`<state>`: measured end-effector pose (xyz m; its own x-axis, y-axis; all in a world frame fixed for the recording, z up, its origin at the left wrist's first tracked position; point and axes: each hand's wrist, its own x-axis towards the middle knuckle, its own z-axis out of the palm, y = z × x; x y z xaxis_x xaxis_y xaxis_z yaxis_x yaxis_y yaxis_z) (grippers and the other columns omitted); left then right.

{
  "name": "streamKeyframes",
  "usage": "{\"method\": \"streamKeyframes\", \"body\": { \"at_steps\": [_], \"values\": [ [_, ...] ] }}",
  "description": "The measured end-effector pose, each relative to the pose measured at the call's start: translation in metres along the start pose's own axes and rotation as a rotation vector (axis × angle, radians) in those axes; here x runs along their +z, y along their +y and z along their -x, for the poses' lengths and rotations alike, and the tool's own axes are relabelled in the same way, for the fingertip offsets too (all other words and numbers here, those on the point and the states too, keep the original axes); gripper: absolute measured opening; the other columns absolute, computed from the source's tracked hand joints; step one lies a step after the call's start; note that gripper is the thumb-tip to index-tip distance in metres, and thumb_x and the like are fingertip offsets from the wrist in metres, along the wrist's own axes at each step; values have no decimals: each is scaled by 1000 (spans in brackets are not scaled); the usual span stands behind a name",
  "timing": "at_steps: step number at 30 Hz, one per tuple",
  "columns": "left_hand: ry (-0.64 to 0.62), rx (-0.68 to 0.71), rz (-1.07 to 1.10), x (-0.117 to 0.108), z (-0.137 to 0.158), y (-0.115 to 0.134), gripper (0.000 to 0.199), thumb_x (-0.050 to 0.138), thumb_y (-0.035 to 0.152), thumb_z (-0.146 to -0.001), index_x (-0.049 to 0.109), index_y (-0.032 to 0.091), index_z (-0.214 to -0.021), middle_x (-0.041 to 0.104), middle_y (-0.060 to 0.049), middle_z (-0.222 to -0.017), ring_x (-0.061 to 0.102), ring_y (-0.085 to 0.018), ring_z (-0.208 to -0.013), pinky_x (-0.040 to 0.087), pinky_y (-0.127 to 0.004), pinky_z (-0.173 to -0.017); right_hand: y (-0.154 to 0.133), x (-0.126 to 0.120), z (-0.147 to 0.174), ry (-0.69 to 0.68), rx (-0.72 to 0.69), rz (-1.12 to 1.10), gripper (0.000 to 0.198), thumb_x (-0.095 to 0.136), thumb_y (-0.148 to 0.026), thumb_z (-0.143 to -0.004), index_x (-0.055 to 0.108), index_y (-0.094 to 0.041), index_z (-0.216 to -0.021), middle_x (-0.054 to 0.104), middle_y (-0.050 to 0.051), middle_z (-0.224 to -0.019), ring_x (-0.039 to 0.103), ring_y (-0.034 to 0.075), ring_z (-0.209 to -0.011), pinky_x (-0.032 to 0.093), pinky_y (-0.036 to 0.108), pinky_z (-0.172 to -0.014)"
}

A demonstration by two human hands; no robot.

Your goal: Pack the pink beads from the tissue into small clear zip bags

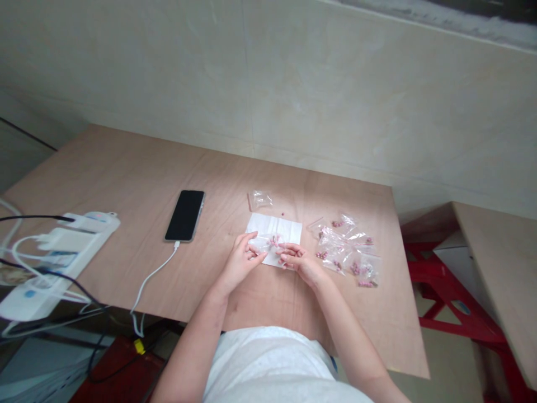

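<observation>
Over a white sheet of paper (289,228) on the wooden table, a small clear plastic bag (263,242) is between my two hands. My left hand (244,254) pinches the bag's left end between thumb and fingers. At its other end, where small pink beads (274,240) show, my right hand (298,261) has its fingers bent close together; what they grip is too small to make out. To the right lie several clear bags (346,246) with pink beads in them. Beyond the paper are another clear bag (260,200) and a single dark reddish bead (282,214).
A black phone (185,216) lies left of the paper, with a white charging cable (150,275) running off the front edge. At the far left, a white power strip (59,266) carries several plugs. A wall (251,84) rises behind the table; red stools (453,302) stand at right.
</observation>
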<state>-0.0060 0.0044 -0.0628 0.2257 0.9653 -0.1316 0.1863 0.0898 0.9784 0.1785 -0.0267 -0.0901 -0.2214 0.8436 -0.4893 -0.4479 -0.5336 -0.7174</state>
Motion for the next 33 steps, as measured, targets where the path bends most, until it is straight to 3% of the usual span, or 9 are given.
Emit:
{"method": "streamKeyframes", "body": {
  "at_steps": [7, 15, 33],
  "values": [
    [2, -8, 23, 2, -1, -4, 47, 64, 22, -65, 46, 18, -108, 34, -6, -111, 52, -4, -68, 51, -21, -64, 11, 7, -12, 96, -71, 34, 31, 71, -32, -58, 62, -14, -81, 67, 5, -75, 58, 11, -58, 47, 24, -56],
    [10, 36, -10, 7, -10, 0, 44, 63, 24, -66, 48, 18, -107, 36, -6, -109, 51, -5, -70, 52, -22, -65, 8, 12, -16, 121, -38, 12, 32, 72, -37, -56, 59, -11, -71, 66, 6, -69, 58, 11, -55, 47, 24, -56],
    [-55, 71, -46, 15, -10, 3, 44, 61, 24, -69, 45, 21, -110, 36, -6, -111, 53, -7, -72, 53, -27, -71, 3, 3, -16, 12, 31, -3, 29, 69, -37, -62, 62, -10, -71, 64, 6, -69, 59, 12, -60, 46, 22, -56]
  ]
}}
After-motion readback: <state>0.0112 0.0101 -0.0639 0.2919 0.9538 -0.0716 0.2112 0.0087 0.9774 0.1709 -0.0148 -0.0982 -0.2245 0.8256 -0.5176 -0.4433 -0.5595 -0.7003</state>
